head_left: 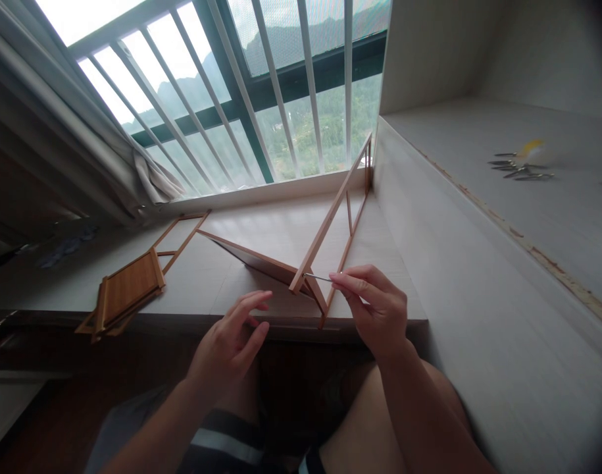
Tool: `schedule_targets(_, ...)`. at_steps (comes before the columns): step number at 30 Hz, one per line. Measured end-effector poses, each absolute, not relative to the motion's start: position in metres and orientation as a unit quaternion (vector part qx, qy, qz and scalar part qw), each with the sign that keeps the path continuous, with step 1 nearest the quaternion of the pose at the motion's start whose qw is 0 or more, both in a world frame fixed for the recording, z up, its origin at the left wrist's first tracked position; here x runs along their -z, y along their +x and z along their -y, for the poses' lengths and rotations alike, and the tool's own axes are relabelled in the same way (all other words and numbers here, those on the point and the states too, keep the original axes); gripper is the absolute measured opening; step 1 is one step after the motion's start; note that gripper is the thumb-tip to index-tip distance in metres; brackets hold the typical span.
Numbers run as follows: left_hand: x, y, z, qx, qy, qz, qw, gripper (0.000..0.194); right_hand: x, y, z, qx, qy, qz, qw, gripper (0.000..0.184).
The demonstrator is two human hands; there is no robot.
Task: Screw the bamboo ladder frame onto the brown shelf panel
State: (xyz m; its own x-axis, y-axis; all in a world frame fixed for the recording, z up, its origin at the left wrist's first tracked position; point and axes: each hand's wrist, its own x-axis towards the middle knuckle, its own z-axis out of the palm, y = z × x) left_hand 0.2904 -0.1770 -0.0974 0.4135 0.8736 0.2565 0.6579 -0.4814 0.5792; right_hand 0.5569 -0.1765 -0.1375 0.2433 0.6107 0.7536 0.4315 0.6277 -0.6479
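My right hand point(374, 303) pinches one end of a thin metal rod that looks like a hex key point(318, 277). The rod's far end meets the wooden frame point(325, 230) near the lower end of its front bar. This frame stands on the pale ledge by the side wall. A flat wooden board point(251, 253) slants from the frame's lower end towards the back left. In front of the ledge, my left hand point(234, 336) hovers below the board, fingers apart and holding nothing. It does not touch the frame.
Another wooden piece, a panel point(130, 289) with a frame, lies on the pale ledge point(202, 276) at left, overhanging the front edge. Several bolts point(520, 172) and a blurred yellow item point(532, 146) lie on the raised shelf at right. Behind are a barred window and a curtain point(83, 112).
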Motion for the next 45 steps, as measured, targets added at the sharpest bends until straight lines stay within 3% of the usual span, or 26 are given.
schedule_targets(11,0.153,0.186,0.169,-0.164,0.787,-0.571,0.166,0.038,0.138,0.560,0.172,-0.055,-0.431,0.643,0.630,0.023)
schedule_targets(18,0.201,0.158,0.175,-0.129,0.793,-0.591,0.076,0.033,0.137,0.560,0.173,-0.058,-0.430,0.636,0.638,0.022)
schedule_targets(45,0.207,0.164,0.172,-0.114,0.799,-0.590,0.030,0.028,0.137,0.548,0.175,-0.046,-0.413,0.614,0.671,0.021)
